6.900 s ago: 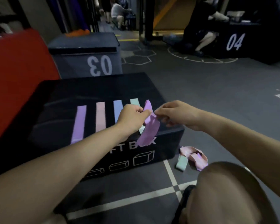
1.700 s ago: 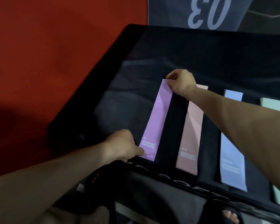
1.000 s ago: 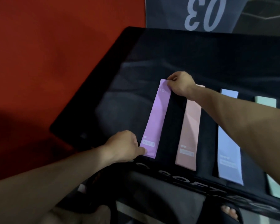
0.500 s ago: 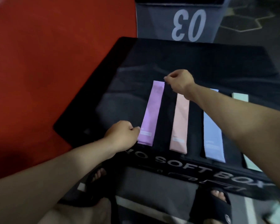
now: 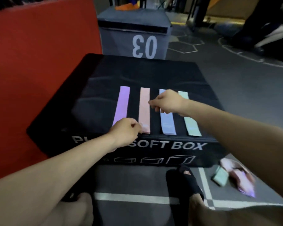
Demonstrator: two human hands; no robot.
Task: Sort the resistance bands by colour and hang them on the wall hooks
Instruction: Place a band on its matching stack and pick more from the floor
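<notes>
Purple band point(image 5: 122, 105) released, both hands withdrawn nearer

Bare forearms, no sleeves, black open-toed slide sandal point(image 5: 185, 181) on foot

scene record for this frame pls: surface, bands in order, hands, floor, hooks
surface: black soft box
bands, left to right: purple band, pink band, blue band, green band, laid flat, apart
left hand: closed, at the pink band's near end
right hand: closed, above the blue band
floor: loose bands right of the box
hooks: none in view
</notes>
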